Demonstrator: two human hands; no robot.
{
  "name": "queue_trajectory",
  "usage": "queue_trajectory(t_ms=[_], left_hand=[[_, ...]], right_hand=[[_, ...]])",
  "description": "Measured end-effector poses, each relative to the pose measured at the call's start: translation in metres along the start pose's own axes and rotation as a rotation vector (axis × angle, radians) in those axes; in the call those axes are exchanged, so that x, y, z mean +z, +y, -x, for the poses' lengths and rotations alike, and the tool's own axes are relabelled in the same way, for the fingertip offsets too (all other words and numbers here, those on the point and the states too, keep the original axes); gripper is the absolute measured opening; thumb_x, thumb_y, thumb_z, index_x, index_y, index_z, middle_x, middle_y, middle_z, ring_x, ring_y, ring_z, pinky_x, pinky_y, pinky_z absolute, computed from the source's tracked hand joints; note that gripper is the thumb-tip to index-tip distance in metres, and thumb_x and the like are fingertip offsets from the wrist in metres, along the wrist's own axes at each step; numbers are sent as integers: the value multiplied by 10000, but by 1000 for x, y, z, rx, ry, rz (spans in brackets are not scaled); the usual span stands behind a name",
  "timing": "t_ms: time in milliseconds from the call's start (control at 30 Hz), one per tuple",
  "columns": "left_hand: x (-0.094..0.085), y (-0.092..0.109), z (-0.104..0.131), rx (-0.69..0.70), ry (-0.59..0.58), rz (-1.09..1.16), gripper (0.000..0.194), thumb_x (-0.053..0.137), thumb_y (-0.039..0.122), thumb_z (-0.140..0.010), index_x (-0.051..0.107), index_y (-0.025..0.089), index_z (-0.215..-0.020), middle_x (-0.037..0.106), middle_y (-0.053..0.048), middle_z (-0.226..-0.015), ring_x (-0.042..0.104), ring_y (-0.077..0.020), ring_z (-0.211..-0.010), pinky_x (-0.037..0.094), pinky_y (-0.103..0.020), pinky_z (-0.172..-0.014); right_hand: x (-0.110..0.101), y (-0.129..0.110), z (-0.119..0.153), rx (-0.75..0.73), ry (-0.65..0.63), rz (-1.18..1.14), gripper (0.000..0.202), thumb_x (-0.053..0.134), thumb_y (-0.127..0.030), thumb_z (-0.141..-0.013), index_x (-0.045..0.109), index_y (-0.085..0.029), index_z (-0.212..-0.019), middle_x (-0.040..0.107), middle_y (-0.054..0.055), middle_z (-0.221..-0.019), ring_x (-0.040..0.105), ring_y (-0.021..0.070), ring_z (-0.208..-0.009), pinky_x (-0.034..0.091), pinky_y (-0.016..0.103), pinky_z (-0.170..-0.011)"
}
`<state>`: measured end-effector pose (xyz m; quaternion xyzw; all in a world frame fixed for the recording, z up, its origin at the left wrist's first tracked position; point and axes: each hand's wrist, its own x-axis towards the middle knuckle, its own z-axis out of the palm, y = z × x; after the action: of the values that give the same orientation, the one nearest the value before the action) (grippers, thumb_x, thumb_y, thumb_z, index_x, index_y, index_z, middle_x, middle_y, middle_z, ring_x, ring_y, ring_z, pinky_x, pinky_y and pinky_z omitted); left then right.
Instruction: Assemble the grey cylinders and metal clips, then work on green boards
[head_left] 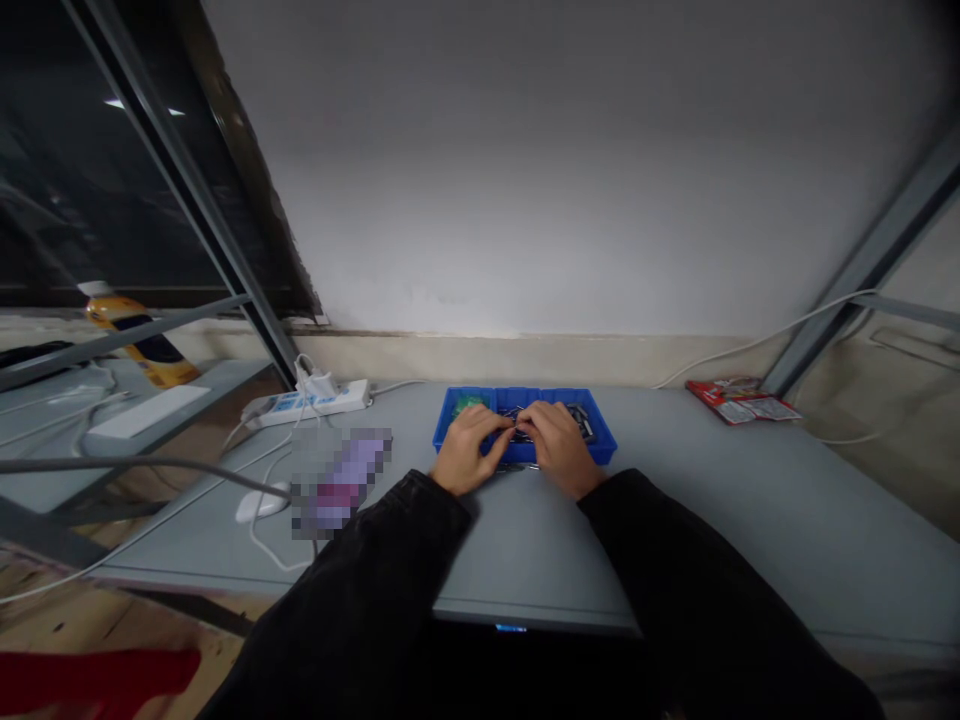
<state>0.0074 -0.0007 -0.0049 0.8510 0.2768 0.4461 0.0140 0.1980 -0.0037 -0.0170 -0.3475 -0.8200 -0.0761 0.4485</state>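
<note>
A blue divided tray [606,440] stands on the grey table near the wall. Small green pieces [469,401] lie in its left compartment, thin metal parts in the middle one, and dark and silvery pieces [580,420] in the right one. Over the middle compartment my left hand [470,447] and my right hand [553,445] meet, thumbs and fingers pinched at the tips. Whatever they hold between them is too small to name. Some thin metal pieces [517,467] lie on the table just before the tray, between my hands.
To the left are a white power strip [330,400] with cables, a blurred-out phone-like object [351,478] and a white mouse-like object [261,504]. A red snack packet [742,401] lies at the right. An orange bottle [142,335] leans at the far left, behind a metal frame.
</note>
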Motion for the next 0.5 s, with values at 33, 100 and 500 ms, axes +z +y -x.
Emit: queue_trajectory(t_ms=[33,100,500], left_hand=[[0,0,0,4,0,-3,135,570,241,-983,683,173,-955,696,-62,-874,603,-193,-827,464,-360,-803],[0,0,0,13,0,-12,135,572,241,-981,684,174,-945,694,-59,-857,602,-193,-821,461,-360,-798],[0,-2,-1,-10,23,-61,152,573,259,-983,681,174,-917,707,-55,-855,602,-191,-799,440,-353,-762]], right_hand=[[0,0,0,2,-4,9,254,382,-220,-1061,556,-197,-877,632,37,-841,545,194,-804,341,347,-750],[0,0,0,5,-7,30,280,382,-229,-1061,546,-201,-835,628,34,-818,537,194,-789,333,350,-749],[1,2,1,18,-13,-43,189,399,-204,-1044,571,-207,-966,660,64,-922,580,218,-873,374,364,-782]])
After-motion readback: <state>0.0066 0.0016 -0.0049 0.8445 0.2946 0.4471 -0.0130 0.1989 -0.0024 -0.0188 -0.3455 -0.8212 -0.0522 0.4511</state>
